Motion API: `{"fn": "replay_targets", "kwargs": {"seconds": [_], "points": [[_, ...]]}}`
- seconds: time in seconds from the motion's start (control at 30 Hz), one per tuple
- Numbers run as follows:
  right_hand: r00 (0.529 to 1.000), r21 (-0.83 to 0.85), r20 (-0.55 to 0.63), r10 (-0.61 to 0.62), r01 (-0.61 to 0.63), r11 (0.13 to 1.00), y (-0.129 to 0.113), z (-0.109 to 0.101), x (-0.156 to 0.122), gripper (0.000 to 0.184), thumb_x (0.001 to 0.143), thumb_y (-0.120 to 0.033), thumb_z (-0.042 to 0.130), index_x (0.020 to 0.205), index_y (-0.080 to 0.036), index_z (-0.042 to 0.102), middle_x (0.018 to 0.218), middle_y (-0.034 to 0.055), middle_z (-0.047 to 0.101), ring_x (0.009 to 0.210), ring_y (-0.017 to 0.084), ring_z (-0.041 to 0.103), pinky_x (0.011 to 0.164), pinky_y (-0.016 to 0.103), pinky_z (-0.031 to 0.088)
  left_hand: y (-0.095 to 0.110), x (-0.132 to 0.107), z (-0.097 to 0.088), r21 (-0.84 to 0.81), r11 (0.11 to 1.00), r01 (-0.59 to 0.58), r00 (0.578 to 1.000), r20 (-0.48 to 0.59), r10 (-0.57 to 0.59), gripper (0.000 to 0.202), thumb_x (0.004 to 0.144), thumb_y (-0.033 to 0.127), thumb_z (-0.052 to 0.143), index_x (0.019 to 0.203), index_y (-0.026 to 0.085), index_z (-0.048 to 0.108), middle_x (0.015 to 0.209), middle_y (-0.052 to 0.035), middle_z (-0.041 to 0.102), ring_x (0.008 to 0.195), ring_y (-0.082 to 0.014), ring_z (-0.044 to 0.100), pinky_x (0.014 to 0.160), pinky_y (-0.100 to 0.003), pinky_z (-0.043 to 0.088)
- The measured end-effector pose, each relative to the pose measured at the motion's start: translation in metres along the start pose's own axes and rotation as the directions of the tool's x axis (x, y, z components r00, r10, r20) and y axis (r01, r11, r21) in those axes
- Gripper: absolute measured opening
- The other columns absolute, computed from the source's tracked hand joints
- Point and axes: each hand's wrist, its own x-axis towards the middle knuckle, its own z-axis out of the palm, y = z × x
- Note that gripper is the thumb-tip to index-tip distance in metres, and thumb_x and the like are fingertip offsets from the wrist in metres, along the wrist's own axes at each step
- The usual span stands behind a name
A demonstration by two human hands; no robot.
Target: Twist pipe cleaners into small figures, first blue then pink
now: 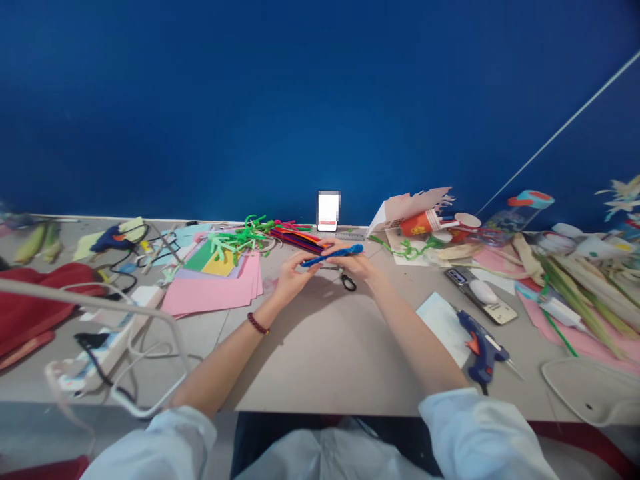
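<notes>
A fuzzy blue bundle of pipe cleaners [345, 251] is held slantwise above the table between my two hands. My left hand [294, 272] closes on its left end, near the fingertips. Along its right part, my right hand [356, 264] has its fingers closed on the bundle. Just below the right hand lie scissors with a black handle loop [349, 283]; their blades are partly hidden. Behind my hands is a pile of red, purple and dark pipe cleaners [293, 237]. Bent green pipe cleaners [245, 237] lie to its left.
A lit phone [327, 212] stands against the blue wall, with a ruler [350, 236] beside it. Pink paper sheets [210, 293], a power strip [113, 340] and cables lie left. On the right are a glue gun [483, 350], another phone [500, 310] and a red paper cup [419, 223].
</notes>
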Motion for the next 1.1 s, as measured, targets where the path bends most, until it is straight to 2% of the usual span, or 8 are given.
{"fn": "replay_targets", "kwargs": {"seconds": [0.13, 0.37, 0.47, 0.57, 0.83, 1.1], "points": [[0.999, -0.027, 0.041, -0.005, 0.007, 1.000, -0.004, 0.001, -0.001, 0.016, 0.072, -0.032, 0.070, 0.087, -0.030, 0.073, 0.114, 0.0014, 0.061, 0.113, 0.023, 0.052, 0.098, 0.038, 0.042, -0.002, 0.000, 0.001, -0.017, 1.000, 0.014, 1.000, -0.007, -0.014, 0.015, 0.079, 0.033, 0.065, 0.084, 0.020, 0.067, 0.078, -0.0033, 0.066, 0.070, -0.0139, 0.058, 0.063, -0.027, 0.047], [0.998, -0.003, 0.055, 0.032, -0.032, 0.999, -0.002, 0.004, 0.000, 0.037, 0.070, -0.032, 0.072, 0.107, -0.028, 0.065, 0.111, 0.0032, 0.064, 0.101, 0.022, 0.058, 0.084, 0.034, 0.048, -0.007, 0.001, 0.000, -0.045, 0.999, 0.030, 0.997, -0.072, -0.033, 0.015, 0.078, 0.033, 0.065, 0.082, 0.019, 0.068, 0.076, -0.0033, 0.066, 0.067, -0.0135, 0.057, 0.059, -0.026, 0.046], [0.998, 0.041, 0.022, 0.059, -0.060, 0.997, 0.001, 0.004, 0.000, 0.043, 0.070, -0.032, 0.072, 0.111, -0.027, 0.062, 0.111, 0.0042, 0.063, 0.100, 0.021, 0.059, 0.083, 0.032, 0.049, -0.009, 0.002, 0.000, -0.054, 0.998, 0.044, 0.995, -0.082, -0.048, 0.016, 0.077, 0.033, 0.066, 0.083, 0.018, 0.069, 0.077, -0.0036, 0.066, 0.066, -0.0129, 0.057, 0.059, -0.025, 0.046], [0.996, 0.078, -0.018, 0.089, -0.088, 0.993, 0.002, 0.005, 0.000, 0.047, 0.070, -0.031, 0.073, 0.115, -0.029, 0.059, 0.106, 0.0033, 0.065, 0.097, 0.020, 0.060, 0.082, 0.033, 0.049, -0.009, 0.001, -0.001, -0.057, 0.997, 0.053, 0.995, -0.080, -0.058, 0.018, 0.079, 0.033, 0.064, 0.087, 0.018, 0.068, 0.083, -0.0048, 0.067, 0.073, -0.0144, 0.059, 0.062, -0.026, 0.046], [0.996, 0.020, -0.029, 0.089, -0.088, 0.996, -0.002, 0.011, -0.002, 0.042, 0.073, -0.031, 0.068, 0.114, -0.033, 0.059, 0.105, 0.0018, 0.065, 0.103, 0.021, 0.057, 0.082, 0.034, 0.052, -0.013, 0.000, -0.001, -0.096, 0.993, 0.075, 0.993, -0.087, -0.083, 0.015, 0.079, 0.029, 0.064, 0.089, 0.019, 0.067, 0.086, -0.0045, 0.066, 0.079, -0.0153, 0.060, 0.070, -0.028, 0.048], [0.992, 0.042, -0.029, 0.121, -0.120, 0.992, -0.003, 0.013, -0.002, 0.036, 0.071, -0.031, 0.070, 0.105, -0.031, 0.061, 0.102, 0.0019, 0.065, 0.097, 0.021, 0.060, 0.078, 0.033, 0.053, -0.014, 0.000, 0.000, -0.079, 0.992, 0.095, 0.990, -0.096, -0.103, 0.014, 0.078, 0.028, 0.064, 0.089, 0.019, 0.066, 0.086, -0.0040, 0.066, 0.078, -0.0153, 0.060, 0.070, -0.027, 0.048]]}}
